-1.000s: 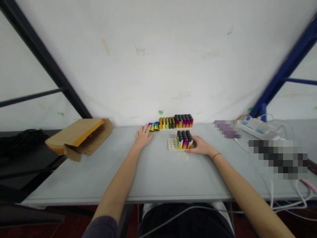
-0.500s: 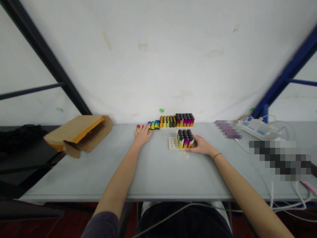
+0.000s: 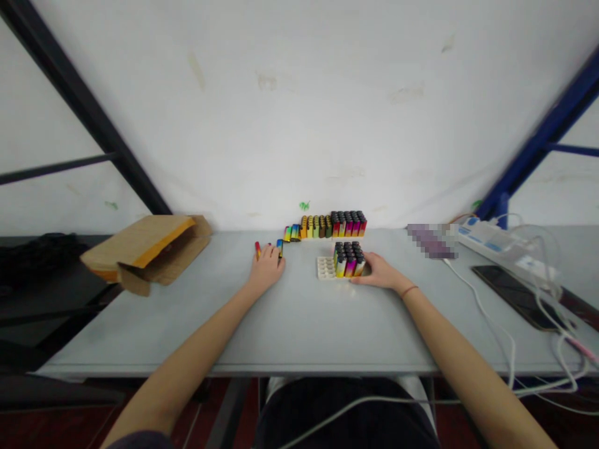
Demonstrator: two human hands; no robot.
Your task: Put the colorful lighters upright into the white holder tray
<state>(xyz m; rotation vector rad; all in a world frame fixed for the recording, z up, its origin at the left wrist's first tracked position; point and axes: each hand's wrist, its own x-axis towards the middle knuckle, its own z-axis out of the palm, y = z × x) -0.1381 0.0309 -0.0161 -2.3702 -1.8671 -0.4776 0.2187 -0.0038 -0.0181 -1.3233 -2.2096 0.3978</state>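
Note:
My left hand (image 3: 266, 269) is on the table at centre left, its fingers closed over a few lighters. A red lighter (image 3: 258, 249) shows at its left side and a blue lighter (image 3: 279, 246) at its right; anything beneath the palm is hidden. My right hand (image 3: 380, 272) grips the right end of a white tray with holes (image 3: 326, 268), thumb at the near side. Upright lighters with black tops (image 3: 350, 260) fill the tray's right part, and the holes on its left show bare.
Against the wall stand black-topped lighters (image 3: 349, 224) and yellow-topped lighters (image 3: 316, 227), with shiny lighters (image 3: 292, 234) lying to their left. An open cardboard box (image 3: 145, 249) is at left. On the right are a phone (image 3: 517, 296), a power strip (image 3: 500, 243) and white cables.
My left hand has drawn back toward me, bringing the red and blue lighters away from the wall row. My right hand stays on the tray.

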